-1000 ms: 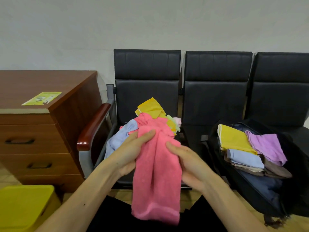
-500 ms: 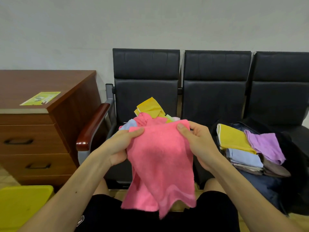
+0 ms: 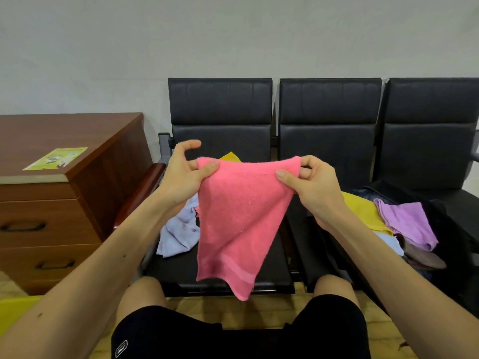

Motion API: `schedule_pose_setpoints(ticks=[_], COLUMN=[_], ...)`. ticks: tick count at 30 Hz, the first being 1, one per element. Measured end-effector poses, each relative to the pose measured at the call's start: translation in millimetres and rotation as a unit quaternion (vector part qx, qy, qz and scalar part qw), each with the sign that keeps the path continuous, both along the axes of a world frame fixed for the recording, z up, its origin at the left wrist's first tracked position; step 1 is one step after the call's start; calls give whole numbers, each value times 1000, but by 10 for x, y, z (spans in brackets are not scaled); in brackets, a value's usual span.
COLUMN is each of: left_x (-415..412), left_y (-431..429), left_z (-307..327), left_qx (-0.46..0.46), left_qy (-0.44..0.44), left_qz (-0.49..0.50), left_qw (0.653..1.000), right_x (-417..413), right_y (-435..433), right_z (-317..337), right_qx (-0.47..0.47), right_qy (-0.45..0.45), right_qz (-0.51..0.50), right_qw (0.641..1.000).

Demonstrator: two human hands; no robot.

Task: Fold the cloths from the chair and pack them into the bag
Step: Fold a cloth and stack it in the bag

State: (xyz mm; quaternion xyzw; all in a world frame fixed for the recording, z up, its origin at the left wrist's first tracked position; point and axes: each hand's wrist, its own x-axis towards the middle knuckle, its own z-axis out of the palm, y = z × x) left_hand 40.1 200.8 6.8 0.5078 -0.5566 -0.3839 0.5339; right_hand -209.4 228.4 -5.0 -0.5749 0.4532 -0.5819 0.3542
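Note:
A pink cloth [image 3: 238, 216] hangs spread in front of me, over the left black chair [image 3: 220, 104]. My left hand [image 3: 184, 174] pinches its top left corner and my right hand [image 3: 311, 182] pinches its top right corner. Behind it on the seat lie a light blue cloth [image 3: 176, 234] and a yellow cloth [image 3: 230, 156], mostly hidden. The black bag [image 3: 456, 229] lies open on the seat to the right, holding folded yellow [image 3: 360, 211], lilac [image 3: 407, 224] and brown [image 3: 422, 260] cloths.
A wooden drawer cabinet [image 3: 64, 203] with a green leaflet [image 3: 55, 158] on top stands at the left, beside the chair's wooden armrest [image 3: 145, 193]. A yellow box [image 3: 13, 312] sits at the lower left. My knees are close to the seat's front edge.
Both hands have lifted the pink cloth higher and moved apart, spreading its top edge wide. The view has tilted downward, showing my legs.

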Motion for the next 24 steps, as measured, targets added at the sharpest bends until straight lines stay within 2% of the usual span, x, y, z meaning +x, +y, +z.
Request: schedule_pose_setpoints(ticks=[4,9,13,18,21,24], left_x=[79,117,93,106,111,126], left_y=[-10,-16,-34,-37,-5,-6], left_z=[40,1,-50,-73,-57,-113], left_qx=[-63,-66,-72,-4,12,-15], left_qy=[-131,-155,-185,-179,-237,-283], left_qz=[-19,-39,-53,-122,-133,-95], left_qw=[989,985,979,976,962,954], right_x=[-44,-79,-116,-148,-181,-202], right_y=[-54,-77,-95,-113,-104,-76], right_z=[53,168,187,136,132,102], right_qx=[-49,-52,-52,-67,-70,-73], right_qy=[153,320,371,386,406,453], right_qz=[-36,-34,-34,-63,-61,-49], right_qw=[986,945,926,918,909,887])
